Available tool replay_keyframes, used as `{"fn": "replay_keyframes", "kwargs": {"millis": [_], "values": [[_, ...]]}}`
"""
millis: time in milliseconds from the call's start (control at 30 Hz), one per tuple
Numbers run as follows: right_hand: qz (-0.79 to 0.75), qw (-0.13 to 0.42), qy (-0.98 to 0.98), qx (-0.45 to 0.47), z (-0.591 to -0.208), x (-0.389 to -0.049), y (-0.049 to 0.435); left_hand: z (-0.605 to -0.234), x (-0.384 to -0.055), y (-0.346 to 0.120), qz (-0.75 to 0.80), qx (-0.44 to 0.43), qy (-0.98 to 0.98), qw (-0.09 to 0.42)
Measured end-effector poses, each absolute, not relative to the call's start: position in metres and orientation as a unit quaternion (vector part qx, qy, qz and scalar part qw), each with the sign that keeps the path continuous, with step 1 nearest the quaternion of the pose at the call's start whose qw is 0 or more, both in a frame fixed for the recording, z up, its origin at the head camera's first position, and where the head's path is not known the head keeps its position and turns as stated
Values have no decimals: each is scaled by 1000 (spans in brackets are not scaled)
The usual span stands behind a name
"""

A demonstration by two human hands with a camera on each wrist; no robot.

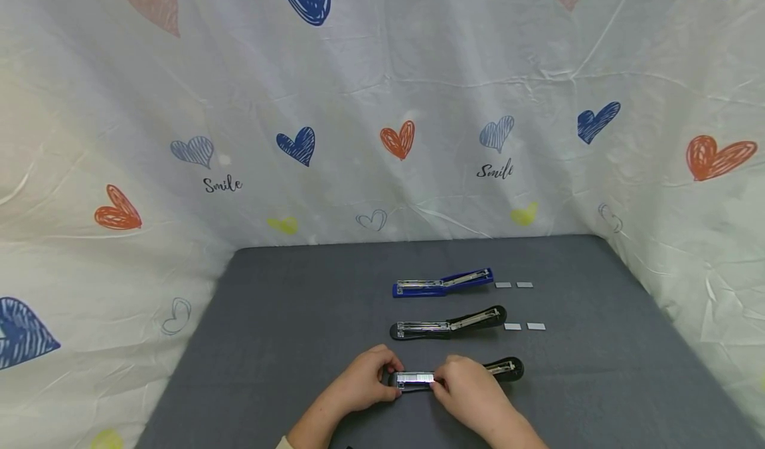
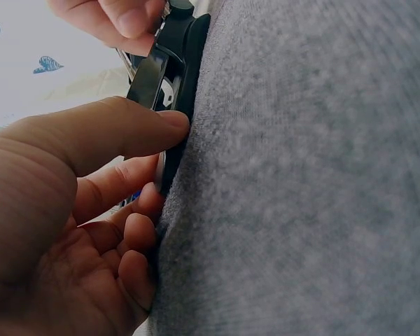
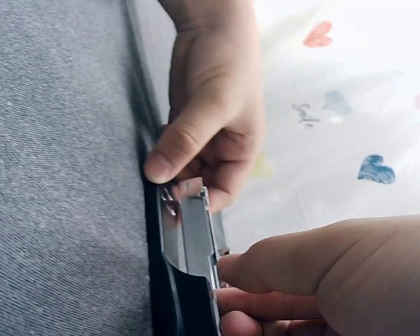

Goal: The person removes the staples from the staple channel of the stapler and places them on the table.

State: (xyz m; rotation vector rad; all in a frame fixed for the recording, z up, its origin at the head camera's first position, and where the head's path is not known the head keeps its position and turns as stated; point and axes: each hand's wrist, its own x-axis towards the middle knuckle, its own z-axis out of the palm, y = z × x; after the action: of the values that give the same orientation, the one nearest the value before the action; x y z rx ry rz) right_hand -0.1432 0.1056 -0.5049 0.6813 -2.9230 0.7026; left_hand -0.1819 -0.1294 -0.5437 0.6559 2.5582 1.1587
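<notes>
Nearest on the table lies a black stapler, unfolded, its silver staple channel facing up. The left hand grips its left end, thumb on the near side and fingers on the far side; in the left wrist view the thumb presses against the black base. Curled, the right hand pinches the stapler at the right end of the channel. In the right wrist view its fingertips are at the channel's edge. Whether a loose strip is between them is hidden.
Behind lie another unfolded black stapler and an unfolded blue stapler. Small pale staple strips lie right of the black one, and similar strips beside the blue one. A heart-patterned curtain surrounds the grey table.
</notes>
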Motion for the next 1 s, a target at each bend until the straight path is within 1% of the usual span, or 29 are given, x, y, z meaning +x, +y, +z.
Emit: {"fn": "replay_keyframes", "kwargs": {"millis": [167, 467, 767, 867, 1000], "values": [[232, 33, -949, 211, -507, -143, 104, -544, -183, -129, 398, 223, 880, 131], [286, 3, -947, 146, -509, -147, 100, -546, -183, -130, 396, 224, 880, 133], [363, 2, -920, 149, -512, -148, 97, -545, -183, -130, 403, 227, 877, 129], [348, 10, -926, 143, -510, -146, 95, -546, -183, -131, 401, 226, 878, 130], [288, 40, -949, 121, -509, -144, 95, -547, -183, -131, 396, 229, 880, 126]]}}
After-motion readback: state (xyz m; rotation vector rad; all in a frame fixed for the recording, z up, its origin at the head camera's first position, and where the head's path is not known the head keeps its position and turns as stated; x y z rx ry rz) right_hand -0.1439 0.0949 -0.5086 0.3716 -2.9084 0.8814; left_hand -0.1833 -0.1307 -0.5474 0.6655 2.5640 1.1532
